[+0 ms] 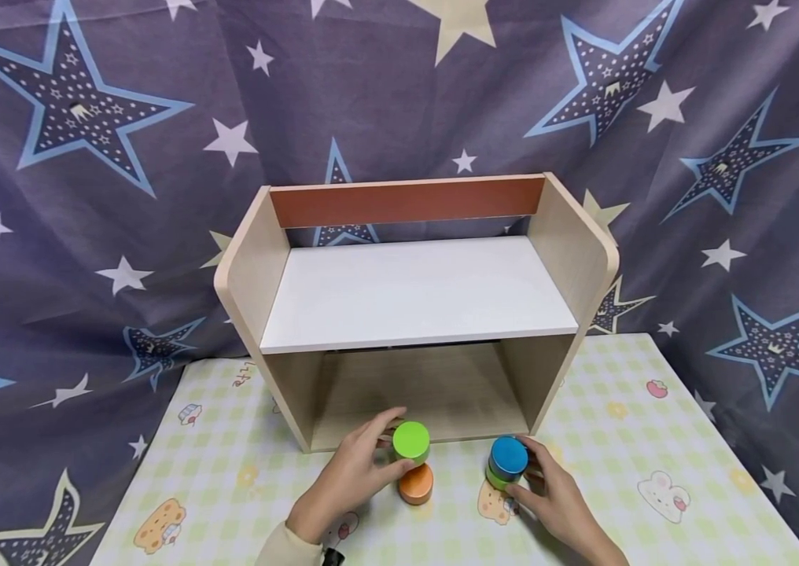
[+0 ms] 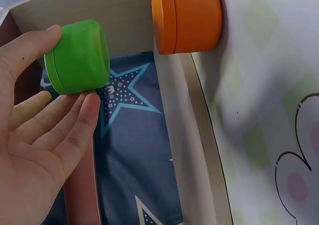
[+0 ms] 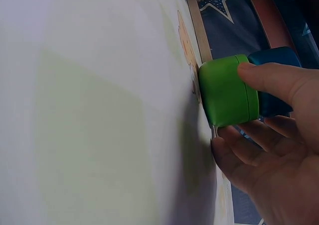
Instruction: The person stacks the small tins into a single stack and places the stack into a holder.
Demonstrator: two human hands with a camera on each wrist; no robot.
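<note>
Orange container [image 2: 192, 21] cropped by left wrist view's top edge.

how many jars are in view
4: green jar in the left hand, orange jar on the tablecloth, blue jar stacked on a second green jar at the right hand.

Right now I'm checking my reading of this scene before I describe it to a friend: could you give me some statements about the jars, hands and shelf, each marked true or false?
1. The blue jar sits on a green jar. True.
2. The left hand holds the orange jar. False: it holds a second green jar.
3. The orange jar stands on the table. True.
4. The shelf stands between the person and the jars. False: the jars are in front of it, on the person's side.
5. The right hand has its thumb on the green jar under the blue one. True.
</note>
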